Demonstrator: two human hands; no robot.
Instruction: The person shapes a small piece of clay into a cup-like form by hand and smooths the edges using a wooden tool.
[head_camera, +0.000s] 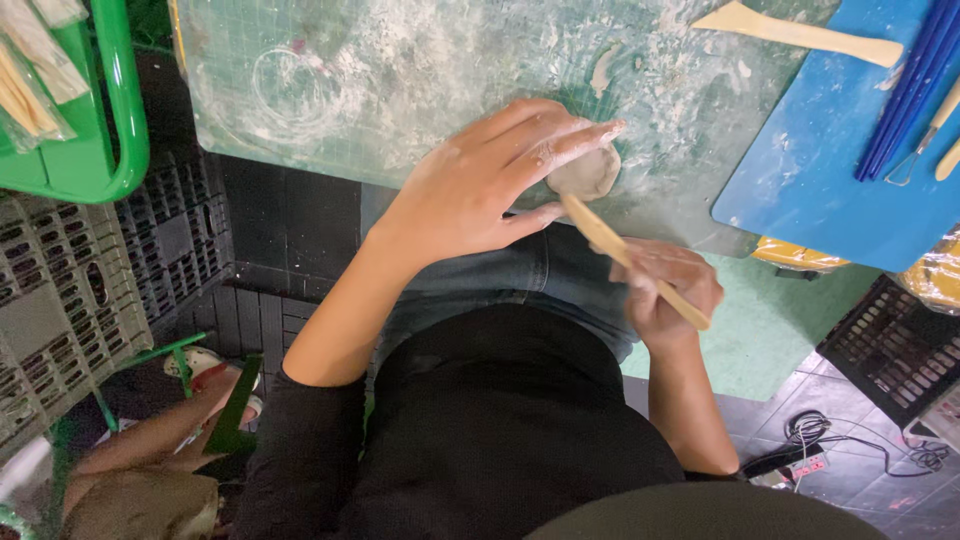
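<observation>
A small flat piece of grey clay (590, 172) lies at the near edge of a dusty green cutting mat (400, 70). My left hand (480, 185) rests over it, fingers spread, holding the clay in place from the left. My right hand (665, 290) grips a wooden modelling stick (625, 255), its flat tip pushed against the clay's near edge, under my left fingers. My lap in jeans and a black top lies below.
Another wooden tool (800, 33) lies at the mat's far right. A blue board (830, 170) holds blue sticks (915, 80) and a wire loop tool. Grey plastic crates (60, 310) and a green rack (110, 110) stand left; cables (850, 450) lie on the floor.
</observation>
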